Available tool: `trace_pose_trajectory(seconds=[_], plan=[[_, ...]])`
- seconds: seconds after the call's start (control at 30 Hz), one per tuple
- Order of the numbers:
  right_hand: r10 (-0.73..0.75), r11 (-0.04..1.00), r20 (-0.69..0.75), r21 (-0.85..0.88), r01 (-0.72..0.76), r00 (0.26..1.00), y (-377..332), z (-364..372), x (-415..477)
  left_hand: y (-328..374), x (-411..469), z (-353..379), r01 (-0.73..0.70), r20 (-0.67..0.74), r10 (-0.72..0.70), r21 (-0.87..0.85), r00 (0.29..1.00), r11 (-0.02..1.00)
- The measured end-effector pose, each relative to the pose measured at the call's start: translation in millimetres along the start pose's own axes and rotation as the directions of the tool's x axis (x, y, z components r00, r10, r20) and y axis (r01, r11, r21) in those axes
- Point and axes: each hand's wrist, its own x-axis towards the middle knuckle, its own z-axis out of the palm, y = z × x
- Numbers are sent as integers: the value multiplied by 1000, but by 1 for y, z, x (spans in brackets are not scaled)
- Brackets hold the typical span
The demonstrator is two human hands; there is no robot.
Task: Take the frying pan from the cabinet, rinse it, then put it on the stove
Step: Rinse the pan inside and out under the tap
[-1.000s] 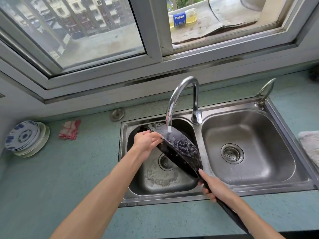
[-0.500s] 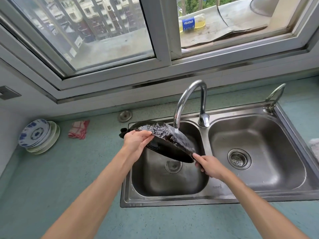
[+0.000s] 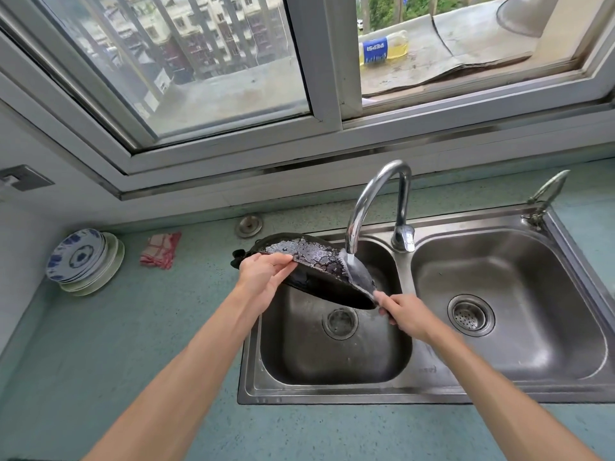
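The black frying pan (image 3: 319, 264) hangs tilted over the left sink basin (image 3: 332, 354), its wet inner face up and its right rim lower. Water runs from the curved faucet (image 3: 376, 197) onto the pan's right side and spills off the low edge. My left hand (image 3: 263, 277) grips the pan's left rim, thumb on the inside. My right hand (image 3: 402, 311) pinches the low right edge of the pan. The pan's handle is hidden; only a small black knob shows at its far left.
The right sink basin (image 3: 499, 314) has a strainer drain. A stack of blue-patterned plates (image 3: 83, 261) leans in the left corner, with a red checked cloth (image 3: 159, 249) beside it. A second small tap (image 3: 545, 197) stands at the sink's far right corner.
The pan swung from steeply tilted with its handle toward me to flatter, turned leftward. My right hand moved from the handle to the pan's right rim. The camera view lifted slightly.
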Motion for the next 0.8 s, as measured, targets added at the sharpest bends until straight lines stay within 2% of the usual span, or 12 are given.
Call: trace_pose_trajectory(seconds=[0.3, 0.53, 0.8], plan=[[-32, 993, -144, -121, 14, 989, 32, -1, -39, -10, -18, 4, 116, 152, -126, 75, 980, 990], [47, 984, -212, -157, -82, 976, 43, 1, -69, -29, -12, 0, 151, 155, -173, 144, 973, 978], [84, 982, -291, -136, -128, 953, 37, 17, -88, -33, 1, -5, 166, 71, -185, 218, 980, 962]])
